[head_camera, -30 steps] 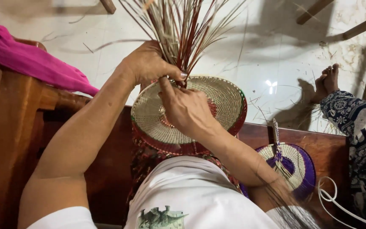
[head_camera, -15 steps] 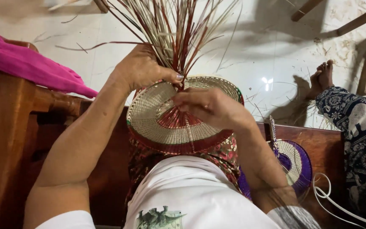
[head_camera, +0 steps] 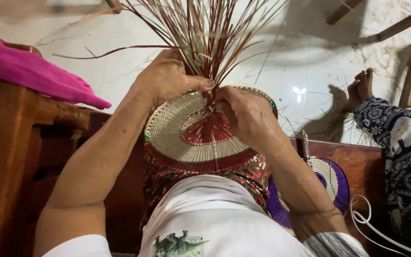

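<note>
A round woven fan [head_camera: 186, 138], cream with a red centre and rim, is lying at the middle of the frame, its loose red and pale strands [head_camera: 205, 28] fanning toward the top edge. The left hand [head_camera: 167, 78] is clamping the strand bundle just above the weave, while the right hand [head_camera: 246, 116] seems to be pinching strands at the fan's centre. A purple fan [head_camera: 331, 183] is resting at lower right, a pink cloth [head_camera: 29, 71] at upper left.

A pink cloth [head_camera: 29, 71] lay on a brown wooden bench [head_camera: 10, 157] at nine o'clock. At four o'clock sat a round purple and cream woven piece [head_camera: 331, 183], with a white cord [head_camera: 372, 228] just beside it. Another person's bare foot [head_camera: 360, 88] rested on the pale floor [head_camera: 310, 62] at two o'clock.
</note>
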